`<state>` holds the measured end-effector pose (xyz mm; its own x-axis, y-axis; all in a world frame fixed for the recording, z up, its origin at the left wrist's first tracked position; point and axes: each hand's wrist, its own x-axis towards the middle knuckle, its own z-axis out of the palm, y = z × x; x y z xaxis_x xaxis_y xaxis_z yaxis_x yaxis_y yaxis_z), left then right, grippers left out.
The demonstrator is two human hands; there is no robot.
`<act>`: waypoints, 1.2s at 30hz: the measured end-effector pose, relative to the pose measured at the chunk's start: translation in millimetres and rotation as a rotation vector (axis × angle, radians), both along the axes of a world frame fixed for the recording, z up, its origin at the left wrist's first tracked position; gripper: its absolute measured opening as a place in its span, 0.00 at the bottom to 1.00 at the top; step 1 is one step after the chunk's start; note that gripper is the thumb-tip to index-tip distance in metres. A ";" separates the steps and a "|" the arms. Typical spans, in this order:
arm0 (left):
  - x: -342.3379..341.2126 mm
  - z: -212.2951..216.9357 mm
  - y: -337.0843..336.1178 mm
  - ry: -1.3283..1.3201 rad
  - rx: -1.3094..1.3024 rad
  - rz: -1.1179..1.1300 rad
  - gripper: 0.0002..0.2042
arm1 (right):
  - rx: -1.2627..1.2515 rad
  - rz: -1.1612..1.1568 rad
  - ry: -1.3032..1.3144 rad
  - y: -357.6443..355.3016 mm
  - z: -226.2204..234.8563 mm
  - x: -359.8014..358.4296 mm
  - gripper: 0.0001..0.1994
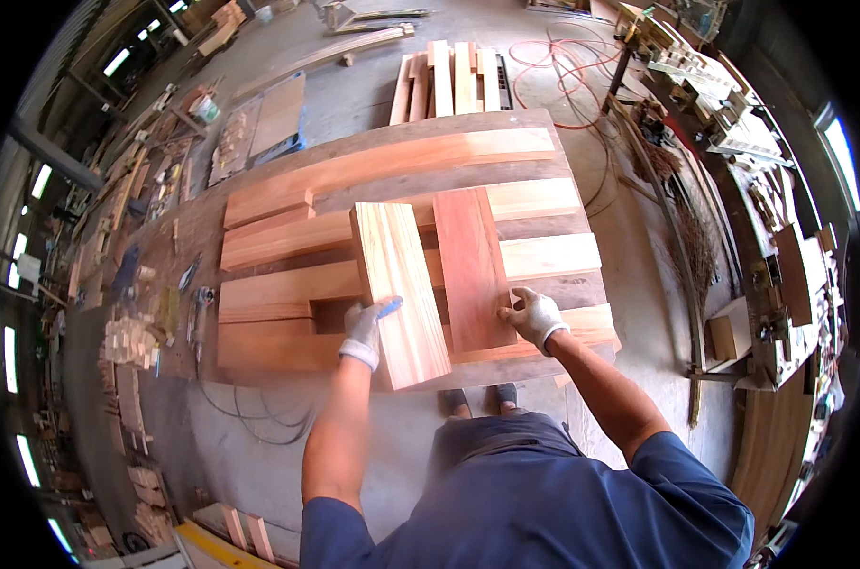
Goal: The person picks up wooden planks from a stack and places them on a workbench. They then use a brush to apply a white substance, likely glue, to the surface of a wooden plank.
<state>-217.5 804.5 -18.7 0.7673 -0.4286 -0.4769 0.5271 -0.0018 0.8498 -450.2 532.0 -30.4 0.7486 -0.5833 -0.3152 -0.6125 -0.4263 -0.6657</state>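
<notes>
My left hand (pixel 364 331), in a pale work glove with blue on a fingertip, grips the left edge of a pale striped wooden board (pixel 403 299). That board is tilted up, its left side face showing, and lies across the long planks. Just right of it, a flat reddish board (pixel 473 270) rests crosswise over the planks. My gloved right hand (pixel 536 318) has its thumb and fingers bent at the right edge of the reddish board, near its lower end. Under both boards several long planks (pixel 288 284) lie side by side with gaps on the worktable (pixel 198 199).
Hand tools and a cable (pixel 202 299) lie on the table's left, near a stack of small wood blocks (pixel 131 341). More boards (pixel 444 81) are piled beyond the far edge. A red hose (pixel 567 71) coils on the floor; a cluttered bench (pixel 733 190) runs along the right.
</notes>
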 end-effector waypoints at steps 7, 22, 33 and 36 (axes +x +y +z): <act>45.9 -8.4 -42.8 -0.461 0.735 -0.447 0.32 | 0.136 -0.055 -0.053 12.9 -8.8 -0.3 0.32; 5.4 -55.3 -11.8 -0.631 0.779 -0.365 0.39 | 0.114 -0.137 -0.098 16.6 -6.6 21.7 0.24; -6.7 -61.0 -11.9 -0.639 0.778 -0.235 0.37 | 0.125 0.075 -0.012 16.2 18.4 -2.4 0.22; -30.3 -48.0 -29.0 -0.898 0.925 -0.124 0.32 | 0.222 -0.053 -0.185 20.7 18.5 -58.2 0.36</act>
